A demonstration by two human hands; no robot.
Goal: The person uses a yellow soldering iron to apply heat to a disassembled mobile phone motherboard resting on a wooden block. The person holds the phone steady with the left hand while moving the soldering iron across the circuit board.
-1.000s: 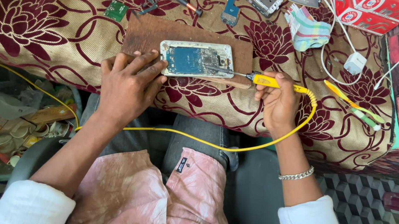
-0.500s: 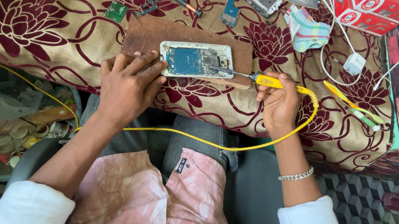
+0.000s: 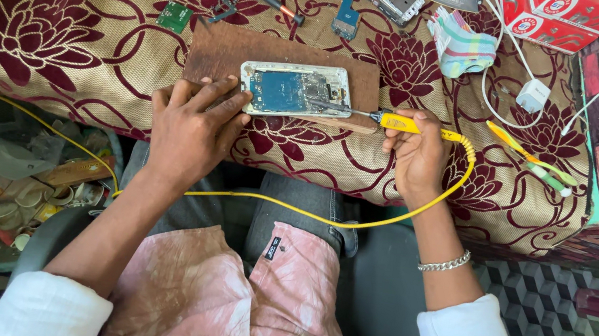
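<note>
Red boxes (image 3: pixel 581 17); striped cloth (image 3: pixel 461 45)

Soft, even daylight is falling across the patterned cloth (image 3: pixel 77 30), casting only faint shadows under the hands, while the frame is staying sharp at centre and bending slightly outward toward its dimmer lower corners.

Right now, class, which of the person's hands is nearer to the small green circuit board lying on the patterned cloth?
Left. The left hand rests at the opened phone's left end, below and right of the small green circuit board. The right hand, holding the yellow-handled tool, is far to the right.
</note>
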